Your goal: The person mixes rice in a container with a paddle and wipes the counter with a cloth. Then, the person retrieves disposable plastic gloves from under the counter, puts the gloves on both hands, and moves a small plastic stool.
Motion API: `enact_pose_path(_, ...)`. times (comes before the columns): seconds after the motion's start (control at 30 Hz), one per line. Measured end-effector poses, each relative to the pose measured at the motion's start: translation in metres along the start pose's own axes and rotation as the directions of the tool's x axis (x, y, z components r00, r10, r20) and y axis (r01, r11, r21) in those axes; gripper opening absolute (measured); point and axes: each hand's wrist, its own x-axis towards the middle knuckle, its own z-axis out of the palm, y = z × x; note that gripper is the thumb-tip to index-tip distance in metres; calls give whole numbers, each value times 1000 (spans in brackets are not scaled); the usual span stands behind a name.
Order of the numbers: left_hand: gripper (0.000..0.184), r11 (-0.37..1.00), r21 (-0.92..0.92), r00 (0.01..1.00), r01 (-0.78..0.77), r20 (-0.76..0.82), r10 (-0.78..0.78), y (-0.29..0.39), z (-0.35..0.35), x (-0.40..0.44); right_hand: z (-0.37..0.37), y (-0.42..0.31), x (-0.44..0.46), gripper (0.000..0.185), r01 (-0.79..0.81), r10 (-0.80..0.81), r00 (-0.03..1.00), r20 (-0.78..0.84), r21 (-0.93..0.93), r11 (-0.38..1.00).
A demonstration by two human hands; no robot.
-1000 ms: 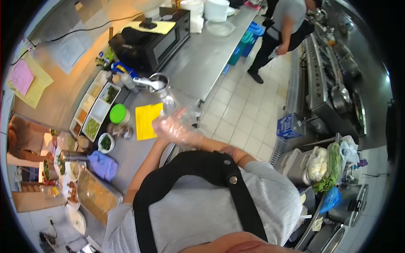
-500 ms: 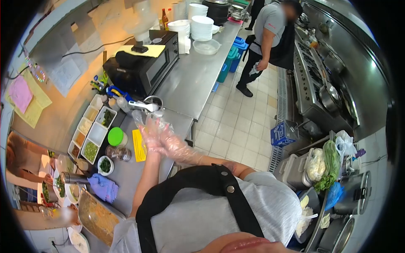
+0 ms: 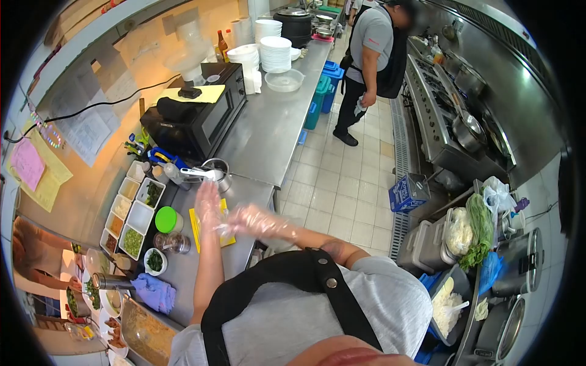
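Observation:
Both hands wear clear plastic gloves. My left hand (image 3: pixel 209 204) points forward over the counter with its fingers stretched out, holding nothing. At its wrist, the fingers of my right hand (image 3: pixel 255 221) are closed on the loose cuff of the left glove (image 3: pixel 224 230). Under the hands lies a yellow sheet (image 3: pixel 196 232). Just beyond my left fingertips stands a metal pot (image 3: pixel 223 182) with a white-handled utensil (image 3: pixel 198 173) across it. A green-lidded jar (image 3: pixel 167 219) and a glass jar (image 3: pixel 177 243) stand to the left.
White tubs of chopped ingredients (image 3: pixel 132 241) line the counter's left side, near a blue cloth (image 3: pixel 152 291) and a metal tray of food (image 3: pixel 143 332). A black oven (image 3: pixel 201 116) stands ahead. A co-worker (image 3: pixel 369 61) stands in the aisle by the stove (image 3: pixel 427 91).
My hands were pressed together and have parted, the right moving back to the left wrist. The co-worker is more upright. A forearm at lower left has withdrawn.

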Motion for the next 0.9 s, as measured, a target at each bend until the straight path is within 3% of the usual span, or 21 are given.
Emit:
enact_pose_path(0.07, 48, 886, 353, 952, -300, 170, 255, 31, 27, -13, -53, 7, -14, 51, -144, 62, 943, -328, -231, 962)
enact_pose_path(0.1, 45, 750, 493, 897, -440, 283, 339, 46, 39, -18, -74, 19, -22, 70, -330, 185, 864, -467, -249, 911)
enact_pose_path(0.13, 46, 552, 560, 786, -618, 431, 443, 50, 46, -14, -98, 23, -28, 75, -348, 98, 751, -653, -267, 899)
enact_pose_path(0.2, 50, 390, 608, 722, -692, 602, 341, 82, 86, -31, -150, 10, -39, 84, -440, 144, 761, -633, -340, 831)
enact_pose_path(0.23, 52, 306, 614, 686, -727, 674, 275, 95, 108, -40, -161, 5, -36, 85, -400, 104, 785, -610, -371, 838)
enact_pose_path(0.33, 55, 246, 481, 538, -842, 787, 302, 102, 156, -39, -173, -5, -26, 84, -259, -65, 830, -554, -486, 835)
enact_pose_path(0.43, 56, 184, 465, 500, -866, 795, 344, 111, 188, -31, -183, -8, -18, 80, -331, -52, 778, -626, -480, 813)
enact_pose_path(0.47, 56, 199, 491, 528, -848, 751, 396, 115, 191, -25, -192, -4, -20, 68, -243, -162, 723, -672, -467, 851)
enact_pose_path(0.53, 51, 291, 552, 620, -781, 635, 461, 126, 191, -18, -210, 2, -35, 58, -328, -183, 683, -707, -521, 788)
enact_pose_path(0.57, 43, 265, 586, 631, -766, 608, 482, 131, 187, -17, -216, 3, -42, 53, -369, -195, 664, -722, -543, 755)
enact_pose_path(0.63, 34, 444, 578, 728, -684, 571, 379, 131, 181, -20, -212, 4, -53, 40, -416, -119, 634, -764, -467, 780)
enact_pose_path(0.7, 28, 416, 579, 709, -702, 622, 331, 121, 179, -22, -211, 11, -54, 39, -394, -132, 620, -773, -453, 800)
enact_pose_path(0.73, 29, 397, 607, 722, -688, 626, 294, 121, 182, -30, -207, 8, -54, 41, -436, -49, 627, -778, -402, 805)
enact_pose_path(0.83, 33, 253, 565, 618, -786, 739, 268, 112, 187, -31, -196, -1, -41, 42, -351, -110, 661, -743, -435, 829)
enact_pose_path(0.87, 38, 161, 481, 507, -862, 821, 263, 107, 184, -23, -195, -7, -37, 55, -401, -1, 694, -720, -387, 830)
enact_pose_path(0.9, 40, 114, 447, 461, -887, 851, 253, 100, 178, -17, -194, -11, -32, 60, -396, -3, 685, -728, -376, 838)
